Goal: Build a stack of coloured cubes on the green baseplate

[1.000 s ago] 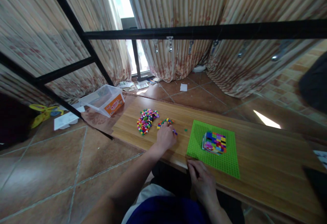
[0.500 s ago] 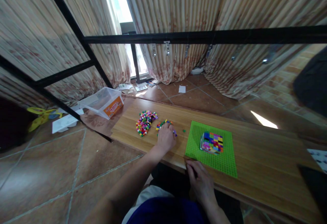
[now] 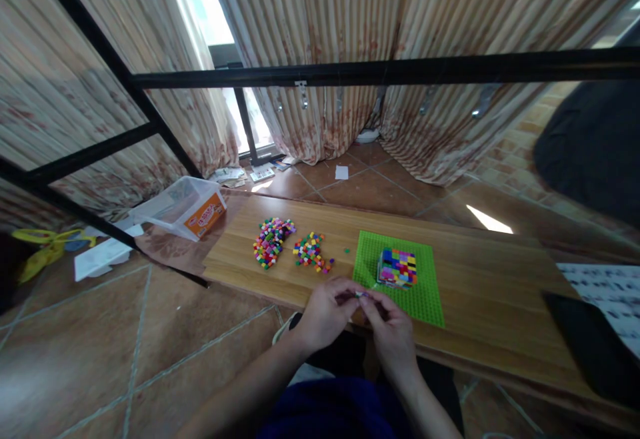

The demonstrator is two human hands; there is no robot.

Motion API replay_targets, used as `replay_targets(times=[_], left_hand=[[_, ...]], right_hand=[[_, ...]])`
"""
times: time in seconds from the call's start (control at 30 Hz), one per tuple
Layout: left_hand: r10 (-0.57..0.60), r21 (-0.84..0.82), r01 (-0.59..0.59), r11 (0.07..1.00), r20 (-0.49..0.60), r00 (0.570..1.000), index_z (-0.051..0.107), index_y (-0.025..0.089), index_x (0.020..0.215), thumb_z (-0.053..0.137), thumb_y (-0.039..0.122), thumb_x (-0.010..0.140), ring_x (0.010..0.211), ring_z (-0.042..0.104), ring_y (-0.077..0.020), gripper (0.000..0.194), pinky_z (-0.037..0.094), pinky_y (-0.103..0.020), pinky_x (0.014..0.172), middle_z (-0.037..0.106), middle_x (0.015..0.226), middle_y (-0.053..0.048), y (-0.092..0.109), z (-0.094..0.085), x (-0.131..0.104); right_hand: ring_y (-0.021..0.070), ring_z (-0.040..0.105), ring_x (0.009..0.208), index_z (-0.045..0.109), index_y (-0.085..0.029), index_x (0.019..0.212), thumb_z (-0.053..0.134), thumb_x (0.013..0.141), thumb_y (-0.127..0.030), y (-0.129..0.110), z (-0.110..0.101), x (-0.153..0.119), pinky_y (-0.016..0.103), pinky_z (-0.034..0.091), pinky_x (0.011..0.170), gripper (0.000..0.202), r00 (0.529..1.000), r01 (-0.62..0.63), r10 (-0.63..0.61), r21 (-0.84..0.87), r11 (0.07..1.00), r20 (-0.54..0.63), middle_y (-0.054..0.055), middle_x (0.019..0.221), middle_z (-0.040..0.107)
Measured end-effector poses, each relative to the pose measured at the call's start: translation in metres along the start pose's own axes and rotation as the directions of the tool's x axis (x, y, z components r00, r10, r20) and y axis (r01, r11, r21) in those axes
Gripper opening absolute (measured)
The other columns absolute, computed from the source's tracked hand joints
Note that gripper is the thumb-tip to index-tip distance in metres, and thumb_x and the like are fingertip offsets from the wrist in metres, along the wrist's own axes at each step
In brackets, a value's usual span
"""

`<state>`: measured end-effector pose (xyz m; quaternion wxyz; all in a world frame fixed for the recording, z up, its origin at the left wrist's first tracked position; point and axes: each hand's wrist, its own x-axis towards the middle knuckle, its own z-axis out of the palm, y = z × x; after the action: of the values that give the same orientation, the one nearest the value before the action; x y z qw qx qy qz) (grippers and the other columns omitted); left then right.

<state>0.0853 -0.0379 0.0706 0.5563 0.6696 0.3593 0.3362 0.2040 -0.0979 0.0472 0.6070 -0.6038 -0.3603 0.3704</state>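
Observation:
My left hand [image 3: 330, 311] and my right hand [image 3: 393, 329] meet above the bench's near edge, fingertips pinched together. Between them are small toy bricks [image 3: 361, 294], partly covered by the fingers; their exact number and colours are hard to make out. Just beyond the right hand lies a green baseplate [image 3: 430, 292], and a multicoloured block of stacked bricks [image 3: 397, 267] stands on it. Left of the baseplate, a smaller pile of loose bricks [image 3: 310, 251] and a larger pile [image 3: 271, 242] are spread on the wood. A single green brick [image 3: 347, 250] lies apart near the plate.
The wooden bench [image 3: 480, 292] runs across the view. A clear plastic bin [image 3: 185, 209] with an orange label stands past its left end. At the right end are a dark flat object [image 3: 590, 339] and a patterned white sheet [image 3: 600, 285]. A black metal bar [image 3: 350, 73] crosses in front of curtains.
My left hand has left the smaller brick pile and come right to meet my right hand, which has lifted slightly. Both now pinch small bricks together. The camera view has shifted right.

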Motion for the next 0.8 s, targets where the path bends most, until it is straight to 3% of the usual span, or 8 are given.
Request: replay_targets(times=[0.2,0.37,0.47,0.6,0.7,0.8], left_hand=[[-0.16,-0.238,0.145,0.96,-0.045,0.986,0.07,0.017,0.085,0.063,0.026,0.081,0.069,0.063,-0.0145,0.012,0.053,-0.025,0.067,0.068,0.075,-0.003,-0.002,0.01,-0.001],[-0.217,-0.192,0.194,0.962,-0.111,0.97,0.066,0.017,0.079,0.061,0.024,0.079,0.066,0.061,-0.0139,0.008,0.052,-0.023,0.062,0.066,0.071,-0.002,-0.006,0.023,-0.004],[-0.255,-0.254,0.206,0.945,-0.176,0.951,0.062,0.018,0.079,0.06,0.024,0.079,0.062,0.06,-0.0132,0.007,0.052,-0.024,0.059,0.065,0.069,-0.001,-0.01,0.032,-0.005],[-0.332,-0.379,0.251,0.89,-0.165,0.929,0.059,0.018,0.079,0.061,0.026,0.077,0.055,0.058,-0.0127,0.008,0.052,-0.025,0.054,0.061,0.065,0.001,-0.014,0.037,-0.003],[-0.318,-0.339,0.248,0.907,-0.17,0.933,0.058,0.018,0.079,0.06,0.025,0.078,0.056,0.059,-0.0129,0.007,0.052,-0.024,0.055,0.062,0.066,0.0,-0.014,0.037,-0.002],[-0.251,-0.185,0.217,0.959,-0.189,0.949,0.059,0.019,0.078,0.058,0.023,0.079,0.058,0.059,-0.013,0.004,0.05,-0.023,0.056,0.062,0.067,0.0,-0.015,0.037,0.0]], right_hand=[[0.0192,0.068,0.079,0.075,-0.021,0.088,0.062,0.083,-0.046,-0.004,-0.008,-0.004,0.032,0.055,0.074,0.029,1.0,-0.005,0.006,-0.057,0.998,0.018,0.006,0.087,0.075],[0.0212,0.068,0.082,0.075,-0.02,0.089,0.059,0.084,-0.048,0.001,-0.007,-0.007,0.031,0.055,0.071,0.033,1.0,0.002,-0.003,-0.111,0.994,-0.009,0.007,0.084,0.074],[0.019,0.066,0.069,0.074,-0.018,0.089,0.06,0.083,-0.051,0.007,0.0,-0.009,0.029,0.053,0.062,0.036,0.997,-0.049,0.048,-0.017,0.999,-0.063,0.006,0.076,0.073],[0.016,0.06,0.056,0.073,-0.017,0.083,0.064,0.079,-0.053,0.013,0.006,-0.01,0.028,0.049,0.054,0.038,0.989,-0.102,0.113,0.119,0.988,-0.093,0.004,0.066,0.069],[0.0154,0.059,0.056,0.072,-0.017,0.08,0.065,0.079,-0.052,0.014,0.005,-0.01,0.027,0.049,0.054,0.037,0.985,-0.11,0.126,0.132,0.985,-0.116,0.004,0.065,0.068],[0.0152,0.059,0.058,0.072,-0.017,0.079,0.066,0.077,-0.051,0.013,0.002,-0.009,0.027,0.049,0.057,0.035,0.981,-0.111,0.123,0.086,0.99,-0.152,0.003,0.066,0.068]])
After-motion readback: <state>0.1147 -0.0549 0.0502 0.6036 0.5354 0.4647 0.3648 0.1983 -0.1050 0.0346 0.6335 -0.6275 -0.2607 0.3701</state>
